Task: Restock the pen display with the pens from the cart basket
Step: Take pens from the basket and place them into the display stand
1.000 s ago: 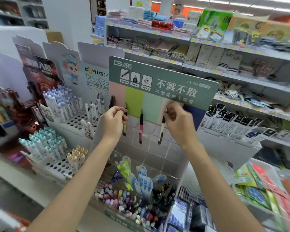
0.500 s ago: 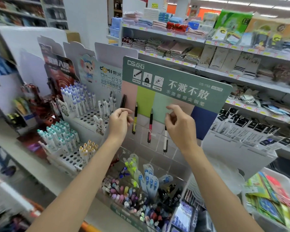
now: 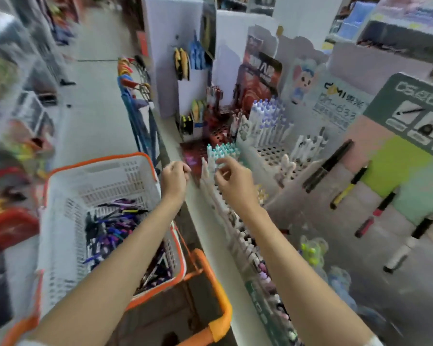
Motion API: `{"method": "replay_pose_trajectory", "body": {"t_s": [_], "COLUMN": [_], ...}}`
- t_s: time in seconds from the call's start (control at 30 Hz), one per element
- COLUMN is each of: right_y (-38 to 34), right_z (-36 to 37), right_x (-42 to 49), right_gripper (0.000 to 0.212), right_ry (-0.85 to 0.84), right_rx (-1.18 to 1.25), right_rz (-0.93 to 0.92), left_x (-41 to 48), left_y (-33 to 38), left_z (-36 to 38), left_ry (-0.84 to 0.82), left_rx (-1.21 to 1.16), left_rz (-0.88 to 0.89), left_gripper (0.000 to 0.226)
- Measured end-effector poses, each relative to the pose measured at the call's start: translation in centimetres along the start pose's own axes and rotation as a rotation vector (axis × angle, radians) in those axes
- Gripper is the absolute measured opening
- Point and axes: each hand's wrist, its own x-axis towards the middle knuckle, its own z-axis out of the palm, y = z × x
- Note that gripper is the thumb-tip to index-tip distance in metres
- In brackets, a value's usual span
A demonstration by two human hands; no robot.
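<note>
The pale aisle floor [image 3: 98,101] runs off toward eleven o'clock, with blurred shelves [image 3: 23,71] of goods along its nine o'clock side. Low at nine o'clock sit red baskets [image 3: 8,221]. A white column [image 3: 170,46] stands at twelve o'clock, yellow-and-black packets [image 3: 181,63] hanging on its face just beside blue ones [image 3: 196,56]. Left of it is a blue rack [image 3: 133,83] (its contents too smeared to name). At two o'clock a card shows a cartoon mouse [image 3: 301,81]; above, folded cloths [image 3: 410,8] lie on a shelf.

Pale shelf ledge [image 3: 206,233] bearing cardboard pen displays [image 3: 273,151] side by side, white basket [image 3: 68,221] holding loose pens [image 3: 115,228]
</note>
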Motion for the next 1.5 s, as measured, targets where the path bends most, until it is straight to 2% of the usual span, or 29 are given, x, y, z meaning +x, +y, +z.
{"method": "replay_pose_trajectory", "body": {"t_s": [0.17,0.3,0.37,0.47,0.57,0.7,0.83,0.97,1.07,1.27,1.4,1.5], "right_y": [0.1,1.9,3.7,5.8,6.5,7.4,8.1,8.1,8.0,8.1,8.2,8.3], "right_z": [11.1,18.3,20.8,23.3,25.1,26.7,27.0,27.0,27.0,27.0,27.0,27.0], "right_x": [0.8,0.8,0.0,-2.0,-3.8,-5.5,-5.7,-6.0,-6.0,-6.1,-6.1,-6.1], "right_gripper": [0.022,0.03,0.041,0.052,0.057,0.069,0.073,0.072,0.071,0.07,0.07,0.07], "right_ry": [-0.294,-0.513,-0.571,-0.606,-0.564,-0.485,-0.438,-0.411,-0.403,-0.405,-0.415,-0.422], "right_rx": [-0.019,-0.15,-0.237,-0.285,-0.272,-0.325,-0.344,-0.353,-0.355,-0.344,-0.333,-0.322], "right_rz": [0.037,0.074,0.113,0.176,0.213,0.174,0.149,0.131,0.15,0.152,0.17,0.181], "left_x": [4.9,9.5,11.3,12.5,12.4,11.1,10.2,9.7,9.6,9.9,9.0,8.3], "left_y": [-4.7,-11.0,-14.5,-20.7,-25.5,-28.2,-30.7,-30.8,-31.4,-32.0,-31.9,-30.8], "left_z": [-8.0,-13.9,-17.0,-21.1,-23.0,-22.7,-22.0,-20.9,-21.0,-19.1,-18.9,-18.8], "left_ry": [0.188,0.238,0.213,0.206,0.237,0.137,0.214,0.189,0.164,0.117,0.165,0.206], "left_rx": [0.063,0.126,0.277,0.413,0.497,0.784,0.836,0.923,0.932,0.654,0.594,0.54], "left_rz": [-0.102,-0.288,-0.394,-0.581,-0.741,-0.904,-1.039,-1.06,-0.981,-0.875,-0.831,-0.797], "left_gripper": [0.031,0.026,0.03,0.039,0.045,0.053,0.083,0.092,0.09,0.085,0.069,0.075]}}
